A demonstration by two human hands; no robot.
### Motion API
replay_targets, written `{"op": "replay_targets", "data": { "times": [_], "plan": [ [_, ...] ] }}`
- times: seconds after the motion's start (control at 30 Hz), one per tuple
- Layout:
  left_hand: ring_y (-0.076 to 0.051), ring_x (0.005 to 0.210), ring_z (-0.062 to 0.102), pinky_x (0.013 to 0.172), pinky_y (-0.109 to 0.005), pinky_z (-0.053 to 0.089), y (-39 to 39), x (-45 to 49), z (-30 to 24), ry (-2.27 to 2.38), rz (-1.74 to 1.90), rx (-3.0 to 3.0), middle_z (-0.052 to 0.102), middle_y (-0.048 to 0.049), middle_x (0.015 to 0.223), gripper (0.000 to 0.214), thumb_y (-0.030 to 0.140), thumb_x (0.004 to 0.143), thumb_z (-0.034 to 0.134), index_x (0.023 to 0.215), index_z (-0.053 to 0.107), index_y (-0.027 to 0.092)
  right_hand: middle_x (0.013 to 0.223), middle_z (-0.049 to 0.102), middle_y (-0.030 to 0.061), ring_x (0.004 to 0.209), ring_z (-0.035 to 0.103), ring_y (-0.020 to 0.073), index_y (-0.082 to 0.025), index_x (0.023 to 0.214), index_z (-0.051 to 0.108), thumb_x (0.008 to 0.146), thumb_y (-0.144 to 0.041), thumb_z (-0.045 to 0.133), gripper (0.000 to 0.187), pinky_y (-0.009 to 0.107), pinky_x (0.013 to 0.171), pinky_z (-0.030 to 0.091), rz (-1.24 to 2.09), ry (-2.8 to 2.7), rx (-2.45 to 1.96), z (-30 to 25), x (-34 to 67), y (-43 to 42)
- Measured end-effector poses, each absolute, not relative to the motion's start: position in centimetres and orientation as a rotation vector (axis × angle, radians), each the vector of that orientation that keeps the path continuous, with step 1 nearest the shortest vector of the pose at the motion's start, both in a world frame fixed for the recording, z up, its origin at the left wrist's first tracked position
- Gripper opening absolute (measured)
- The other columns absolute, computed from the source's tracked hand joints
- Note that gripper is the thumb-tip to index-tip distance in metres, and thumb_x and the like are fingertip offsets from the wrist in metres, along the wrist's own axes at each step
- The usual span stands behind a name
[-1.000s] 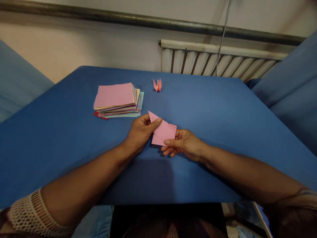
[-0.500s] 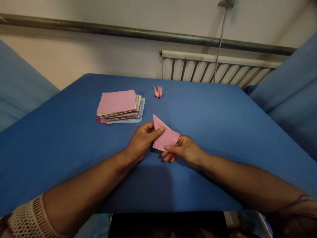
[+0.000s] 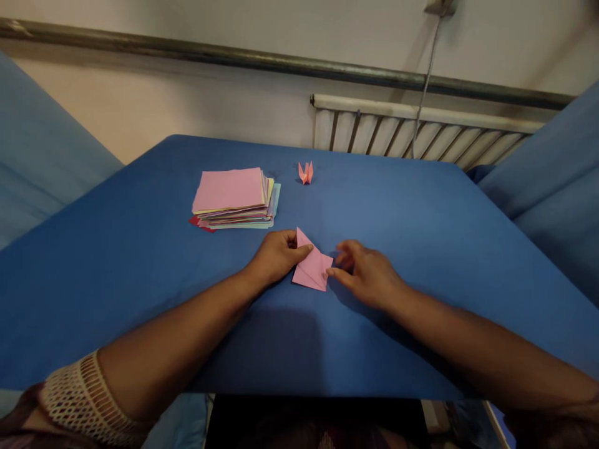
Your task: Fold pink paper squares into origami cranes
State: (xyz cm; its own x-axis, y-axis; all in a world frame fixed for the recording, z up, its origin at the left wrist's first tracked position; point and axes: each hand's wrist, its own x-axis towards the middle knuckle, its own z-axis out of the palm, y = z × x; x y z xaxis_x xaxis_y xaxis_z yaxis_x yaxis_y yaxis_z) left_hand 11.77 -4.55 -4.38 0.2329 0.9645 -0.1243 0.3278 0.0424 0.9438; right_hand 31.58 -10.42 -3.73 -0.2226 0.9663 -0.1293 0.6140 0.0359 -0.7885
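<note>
A folded pink paper (image 3: 311,268) lies on the blue table (image 3: 421,249) between my hands. My left hand (image 3: 276,254) pinches its upper left corner, thumb on top of the paper. My right hand (image 3: 367,274) rests palm down just right of the paper, fingers stretched toward its right edge, fingertips touching or nearly touching it.
A stack of coloured paper squares (image 3: 234,196), pink on top, sits behind my left hand. A small folded orange-pink paper figure (image 3: 306,172) stands further back. A radiator (image 3: 412,131) and a metal pipe (image 3: 234,59) run along the wall.
The paper came down from being held up in both hands to lie on the table. My right hand let go and flattened beside it; my left hand kept its hold.
</note>
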Motion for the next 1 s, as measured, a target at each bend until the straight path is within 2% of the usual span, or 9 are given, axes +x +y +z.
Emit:
{"op": "replay_targets", "data": {
  "times": [0.1, 0.23, 0.33, 0.4, 0.47, 0.53, 0.6, 0.7, 1.0],
  "plan": [
    [-0.014, 0.059, 0.055, 0.053, -0.024, 0.038, -4.5, 11.6, -4.5, 1.314, 0.735, 1.651, 0.065, -0.0002, 0.069, 0.021, 0.037, 0.073, 0.069, 0.075, 0.068, 0.016, 0.150, 0.045, 0.0202, 0.141, 0.039, 0.0338, -0.011, 0.143, 0.045, 0.092, -0.038, 0.058, 0.059, 0.055, 0.115, 0.034, 0.462, -2.266, -1.334, -4.1, 31.1, -11.2],
    [-0.015, 0.058, 0.053, 0.053, -0.026, 0.036, -4.0, 10.8, -4.4, 1.375, 0.716, 1.865, 0.064, 0.0002, 0.065, 0.020, 0.038, 0.075, 0.068, 0.071, 0.067, 0.019, 0.160, 0.027, 0.0197, 0.150, 0.022, 0.0319, -0.008, 0.151, 0.034, 0.095, -0.051, 0.050, 0.072, 0.051, 0.121, 0.023, 0.444, -2.657, -1.083, -5.6, 30.3, -12.3],
    [-0.021, 0.070, 0.061, 0.065, -0.031, 0.044, -3.1, 9.9, -4.4, 1.474, 0.663, 2.006, 0.069, -0.0040, 0.076, 0.026, 0.042, 0.072, 0.073, 0.084, 0.069, 0.019, 0.161, 0.023, 0.0187, 0.151, 0.019, 0.0308, -0.007, 0.154, 0.027, 0.094, -0.057, 0.048, 0.081, 0.048, 0.123, 0.020, 0.475, -2.734, -1.078, -6.3, 30.1, -12.6],
    [-0.030, 0.096, 0.064, 0.084, -0.041, 0.048, -2.7, 9.5, -4.5, 1.598, 0.620, 2.115, 0.071, -0.0130, 0.105, 0.053, 0.045, 0.068, 0.078, 0.110, 0.066, 0.016, 0.162, 0.021, 0.0175, 0.151, 0.018, 0.0301, -0.008, 0.155, 0.024, 0.094, -0.058, 0.047, 0.081, 0.047, 0.123, 0.018, 0.487, -2.744, -1.083, -6.3, 30.2, -12.6],
    [-0.038, 0.126, 0.051, 0.104, -0.051, 0.039, -3.1, 9.4, -4.4, 1.680, 0.578, 2.254, 0.056, -0.0215, 0.137, 0.075, 0.045, 0.073, 0.076, 0.135, 0.051, 0.012, 0.162, 0.021, 0.0176, 0.151, 0.017, 0.0299, -0.007, 0.155, 0.024, 0.094, -0.058, 0.047, 0.082, 0.047, 0.123, 0.018, 0.502, -2.748, -1.079, -6.1, 30.2, -12.5],
    [-0.036, 0.144, 0.031, 0.115, -0.054, 0.027, -4.3, 9.5, -4.2, 1.593, 0.499, 2.454, 0.041, -0.0204, 0.153, 0.068, 0.038, 0.088, 0.062, 0.145, 0.039, 0.011, 0.162, 0.023, 0.0183, 0.151, 0.017, 0.0303, -0.007, 0.154, 0.026, 0.094, -0.057, 0.048, 0.081, 0.048, 0.123, 0.019, 0.517, -2.747, -1.083, -5.9, 30.2, -12.5],
    [-0.030, 0.149, 0.023, 0.119, -0.052, 0.020, -6.0, 9.5, -4.1, 1.312, 0.329, 2.675, 0.042, -0.0135, 0.154, 0.053, 0.033, 0.097, 0.047, 0.146, 0.040, 0.015, 0.161, 0.025, 0.0193, 0.151, 0.018, 0.0308, -0.007, 0.153, 0.029, 0.093, -0.057, 0.049, 0.080, 0.049, 0.123, 0.019, 0.524, -2.738, -1.091, -5.9, 30.1, -12.5],
    [-0.026, 0.149, 0.025, 0.122, -0.048, 0.018, -8.0, 9.0, -4.0, 0.934, 0.125, 2.793, 0.041, -0.0134, 0.155, 0.061, 0.048, 0.099, 0.040, 0.150, 0.033, 0.014, 0.160, 0.028, 0.0200, 0.150, 0.020, 0.0302, -0.007, 0.154, 0.027, 0.091, -0.058, 0.053, 0.084, 0.047, 0.123, 0.019, 0.521, -2.712, -1.084, -6.1, 30.0, -12.5],
    [-0.026, 0.149, 0.024, 0.123, -0.050, 0.015, -7.0, 7.5, -4.4, 0.882, 0.074, 2.767, 0.035, -0.0178, 0.157, 0.071, 0.058, 0.098, 0.035, 0.151, 0.030, 0.010, 0.161, 0.027, 0.0180, 0.152, 0.015, 0.0287, -0.007, 0.154, 0.027, 0.092, -0.056, 0.051, 0.082, 0.048, 0.123, 0.017, 0.532, -2.731, -1.105, -6.2, 29.9, -12.7]
  ]
}}
